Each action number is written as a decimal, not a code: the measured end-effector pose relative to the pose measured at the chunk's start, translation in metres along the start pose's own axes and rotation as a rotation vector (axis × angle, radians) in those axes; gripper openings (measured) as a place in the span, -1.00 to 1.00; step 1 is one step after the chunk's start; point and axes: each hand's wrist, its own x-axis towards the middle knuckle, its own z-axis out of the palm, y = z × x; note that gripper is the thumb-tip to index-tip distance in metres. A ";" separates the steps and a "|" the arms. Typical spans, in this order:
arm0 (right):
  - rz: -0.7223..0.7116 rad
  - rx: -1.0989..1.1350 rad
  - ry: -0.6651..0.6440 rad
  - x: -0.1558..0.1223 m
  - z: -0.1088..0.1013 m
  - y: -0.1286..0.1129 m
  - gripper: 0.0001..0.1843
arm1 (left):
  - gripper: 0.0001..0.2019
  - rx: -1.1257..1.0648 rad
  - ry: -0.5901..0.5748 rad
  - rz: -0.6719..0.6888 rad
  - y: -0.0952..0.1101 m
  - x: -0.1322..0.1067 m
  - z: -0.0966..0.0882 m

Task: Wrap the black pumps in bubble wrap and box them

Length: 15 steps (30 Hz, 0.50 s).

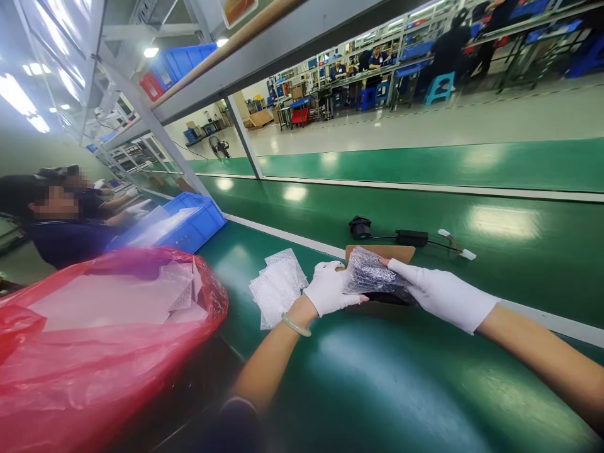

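A clear bubble-wrap bag (370, 272) with something black inside lies between my two hands, over a small brown cardboard box (401, 253). My left hand (330, 289), in a white glove with bare fingertips, is closed around the bag's left end, close to the box edge. From the right, my right hand (436, 292), gloved the same way, grips the bag's other end with the fingers on top. The box's inside is mostly hidden by bag and hands. Behind it lies a black device with a cable (411, 238) and white connectors.
Flat bubble-wrap bags (278, 289) lie left of my left hand. A red plastic sack (117, 352) holding white sheets stands at the left, with a blue bin (202, 223) behind. A metal shelf frame (243, 135) rises above the green bench (377, 390). Co-workers sit at far left.
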 end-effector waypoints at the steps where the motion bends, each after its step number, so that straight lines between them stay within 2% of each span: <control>1: 0.005 -0.077 -0.053 0.001 0.001 0.001 -0.41 | -0.40 -0.040 0.007 0.008 -0.001 -0.001 0.004; 4: -0.010 -0.249 -0.204 0.010 0.002 -0.005 -0.37 | -0.24 -0.178 0.108 0.049 -0.002 -0.006 0.015; 5: -0.006 -0.295 -0.228 0.012 0.001 -0.010 -0.38 | -0.24 -0.170 0.149 0.078 -0.002 -0.009 0.017; 7: 0.009 -0.378 -0.231 0.013 -0.004 -0.024 -0.46 | -0.37 -0.049 0.180 0.146 0.001 -0.014 0.018; 9: 0.029 -0.457 -0.180 0.005 -0.012 -0.038 -0.52 | -0.51 0.107 0.160 0.171 0.007 -0.017 0.014; 11: -0.009 -0.493 -0.128 -0.008 -0.020 -0.048 -0.54 | -0.55 0.192 0.121 0.163 0.014 -0.016 0.008; 15: -0.144 -0.357 -0.137 -0.020 -0.022 -0.050 -0.62 | -0.57 0.178 0.070 0.151 0.022 -0.005 0.001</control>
